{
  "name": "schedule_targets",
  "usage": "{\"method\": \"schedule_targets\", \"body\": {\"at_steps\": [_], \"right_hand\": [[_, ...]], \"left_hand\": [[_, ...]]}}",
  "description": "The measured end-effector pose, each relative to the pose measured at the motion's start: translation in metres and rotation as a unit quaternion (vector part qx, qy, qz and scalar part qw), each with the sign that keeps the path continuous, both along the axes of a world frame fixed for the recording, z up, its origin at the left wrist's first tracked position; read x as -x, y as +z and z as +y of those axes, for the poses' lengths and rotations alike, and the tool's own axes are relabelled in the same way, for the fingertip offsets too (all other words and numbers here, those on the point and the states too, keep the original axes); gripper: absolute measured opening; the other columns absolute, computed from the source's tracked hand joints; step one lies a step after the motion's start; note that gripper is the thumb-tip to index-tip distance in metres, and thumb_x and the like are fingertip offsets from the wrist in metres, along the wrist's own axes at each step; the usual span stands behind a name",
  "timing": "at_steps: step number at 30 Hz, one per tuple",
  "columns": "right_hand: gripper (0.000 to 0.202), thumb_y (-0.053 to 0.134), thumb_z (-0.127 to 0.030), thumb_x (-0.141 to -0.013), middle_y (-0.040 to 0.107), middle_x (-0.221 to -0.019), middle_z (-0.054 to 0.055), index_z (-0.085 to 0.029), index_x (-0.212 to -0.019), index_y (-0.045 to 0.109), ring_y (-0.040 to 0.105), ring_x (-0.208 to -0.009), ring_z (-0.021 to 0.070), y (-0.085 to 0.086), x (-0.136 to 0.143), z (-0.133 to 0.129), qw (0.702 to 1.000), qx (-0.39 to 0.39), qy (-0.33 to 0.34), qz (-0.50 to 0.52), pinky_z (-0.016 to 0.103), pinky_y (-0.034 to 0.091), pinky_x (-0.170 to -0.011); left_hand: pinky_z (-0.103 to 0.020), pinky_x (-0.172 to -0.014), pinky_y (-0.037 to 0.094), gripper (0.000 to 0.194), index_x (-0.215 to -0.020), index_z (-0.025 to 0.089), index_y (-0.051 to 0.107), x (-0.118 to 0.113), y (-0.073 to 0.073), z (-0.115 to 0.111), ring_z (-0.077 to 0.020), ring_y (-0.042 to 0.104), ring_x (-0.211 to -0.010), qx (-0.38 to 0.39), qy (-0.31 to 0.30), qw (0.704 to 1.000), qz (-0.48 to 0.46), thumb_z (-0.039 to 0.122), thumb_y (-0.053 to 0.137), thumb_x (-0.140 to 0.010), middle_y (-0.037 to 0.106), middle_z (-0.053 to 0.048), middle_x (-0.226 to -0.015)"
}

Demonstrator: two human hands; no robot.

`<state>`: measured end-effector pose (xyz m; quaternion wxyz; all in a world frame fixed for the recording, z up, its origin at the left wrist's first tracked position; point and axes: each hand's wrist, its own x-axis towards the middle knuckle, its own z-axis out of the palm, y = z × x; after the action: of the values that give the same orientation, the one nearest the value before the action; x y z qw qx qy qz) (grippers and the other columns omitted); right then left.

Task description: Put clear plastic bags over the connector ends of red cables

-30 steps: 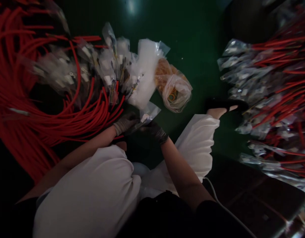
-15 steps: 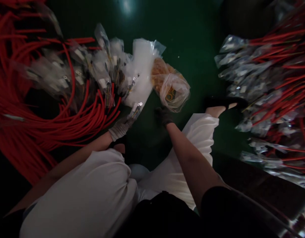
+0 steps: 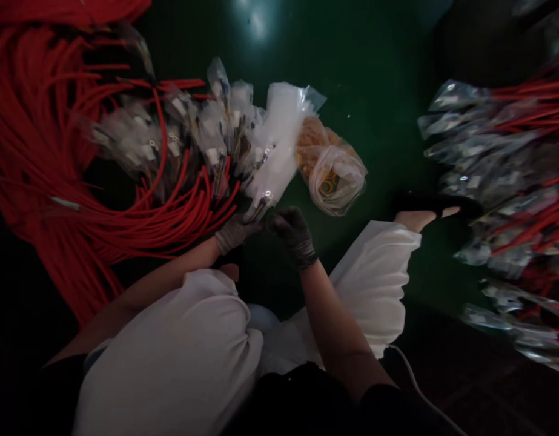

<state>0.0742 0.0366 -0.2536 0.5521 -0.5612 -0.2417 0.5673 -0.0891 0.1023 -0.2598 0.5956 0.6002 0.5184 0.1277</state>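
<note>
My left hand (image 3: 237,234), in a grey glove, is closed around a cable (image 3: 260,209) whose metal ring terminals stick out past the fingers. My right hand (image 3: 294,236), gloved too, is just to its right with fingers curled together. Whatever those fingers may pinch is too dark and small to make out. Above the hands is a stack of clear plastic bags (image 3: 283,121) on the green floor. To the right of the stack lies an open plastic bag (image 3: 338,197) of yellowish rubber bands (image 3: 327,183).
Red cables (image 3: 138,227) sprawl across the left, many with bagged ends (image 3: 211,136). More red cables with bagged ends (image 3: 461,97) lie along the right. My outstretched leg (image 3: 374,272) and dark shoe (image 3: 443,203) are between the bag and that pile.
My right hand has moved left, away from the rubber band bag to beside my left hand, its fingers curled. The left hand still holds the cable. The whole view has shifted somewhat.
</note>
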Motion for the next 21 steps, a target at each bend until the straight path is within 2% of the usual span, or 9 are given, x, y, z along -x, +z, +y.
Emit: {"method": "schedule_targets", "body": {"at_steps": [3,4,6,8,11,14,17,19,21], "right_hand": [[0.041,0.079,-0.046,-0.064,0.063,-0.075,-0.003,-0.025,-0.088,0.055,0.060,-0.063,0.0131,0.007,-0.005,-0.008,0.990,0.073,0.012,0.120,0.018,0.035,-0.040],[0.044,0.081,-0.046,-0.061,0.062,-0.074,-0.003,-0.024,-0.088,0.054,0.060,-0.062,0.0127,0.007,-0.006,-0.010,0.987,0.089,0.007,0.136,0.017,0.032,-0.039],[0.046,0.082,-0.045,-0.059,0.060,-0.070,-0.005,-0.024,-0.086,0.052,0.058,-0.058,0.0113,0.004,-0.004,-0.012,0.990,0.091,-0.020,0.103,0.017,0.033,-0.040],[0.043,0.081,-0.044,-0.063,0.059,-0.069,-0.006,-0.024,-0.086,0.051,0.055,-0.058,0.0100,-0.002,0.001,-0.010,0.996,0.066,-0.048,0.029,0.017,0.038,-0.044],[0.033,0.081,-0.034,-0.068,0.059,-0.072,-0.006,-0.023,-0.082,0.054,0.055,-0.065,0.0093,-0.007,0.009,-0.003,0.995,0.042,-0.062,-0.059,0.018,0.045,-0.055],[0.023,0.076,-0.028,-0.071,0.064,-0.080,-0.003,-0.023,-0.084,0.057,0.061,-0.076,0.0118,-0.007,0.012,-0.003,0.995,0.064,-0.069,0.033,0.018,0.047,-0.057],[0.018,0.065,-0.033,-0.074,0.068,-0.083,0.000,-0.023,-0.088,0.061,0.064,-0.072,0.0135,-0.002,0.009,-0.017,0.979,0.107,-0.003,0.172,0.016,0.038,-0.045],[0.022,0.066,-0.034,-0.071,0.070,-0.081,0.001,-0.022,-0.089,0.067,0.060,-0.063,0.0120,0.002,0.004,-0.027,0.955,0.136,0.085,0.250,0.015,0.032,-0.040],[0.026,0.071,-0.032,-0.066,0.072,-0.080,0.001,-0.022,-0.091,0.072,0.058,-0.062,0.0116,0.007,-0.001,-0.031,0.948,0.118,0.130,0.266,0.016,0.036,-0.042]], "left_hand": [[-0.037,-0.067,0.051,0.035,-0.070,0.020,0.058,0.006,-0.001,0.001,-0.0181,0.054,-0.065,0.011,0.029,1.000,-0.004,0.052,0.068,-0.078,0.054,-0.001,-0.065],[-0.035,-0.063,0.048,0.037,-0.070,0.020,0.058,0.007,-0.002,0.002,-0.0170,0.050,-0.062,0.014,0.027,0.999,-0.014,0.055,0.067,-0.078,0.050,0.001,-0.063],[-0.033,-0.059,0.045,0.039,-0.078,0.019,0.063,0.008,-0.001,0.004,-0.0168,0.049,-0.061,0.019,0.002,0.999,-0.031,0.058,0.065,-0.079,0.050,0.001,-0.062],[-0.034,-0.063,0.049,0.039,-0.087,0.017,0.069,0.006,0.001,0.004,-0.0196,0.055,-0.065,0.022,-0.037,0.999,-0.029,0.055,0.067,-0.078,0.058,-0.002,-0.067],[-0.039,-0.084,0.055,0.036,-0.096,0.015,0.074,-0.001,0.006,0.000,-0.0268,0.067,-0.090,0.001,-0.046,0.999,-0.030,0.045,0.072,-0.075,0.073,-0.009,-0.089],[-0.043,-0.096,0.055,0.026,-0.092,0.017,0.073,-0.006,0.010,0.000,-0.0278,0.068,-0.103,0.010,0.026,0.998,-0.055,0.038,0.071,-0.076,0.077,-0.011,-0.100],[-0.044,-0.094,0.056,0.019,-0.083,0.017,0.071,-0.006,0.010,0.005,-0.0277,0.069,-0.098,0.041,0.082,0.993,-0.072,0.034,0.072,-0.075,0.077,-0.008,-0.092],[-0.043,-0.093,0.056,0.020,-0.081,0.017,0.071,-0.005,0.009,0.008,-0.0278,0.069,-0.097,0.042,0.080,0.993,-0.078,0.035,0.074,-0.072,0.076,-0.007,-0.086],[-0.041,-0.093,0.055,0.022,-0.077,0.017,0.071,-0.005,0.009,0.008,-0.0272,0.069,-0.095,0.047,0.057,0.994,-0.084,0.037,0.076,-0.071,0.075,-0.006,-0.083]]}}
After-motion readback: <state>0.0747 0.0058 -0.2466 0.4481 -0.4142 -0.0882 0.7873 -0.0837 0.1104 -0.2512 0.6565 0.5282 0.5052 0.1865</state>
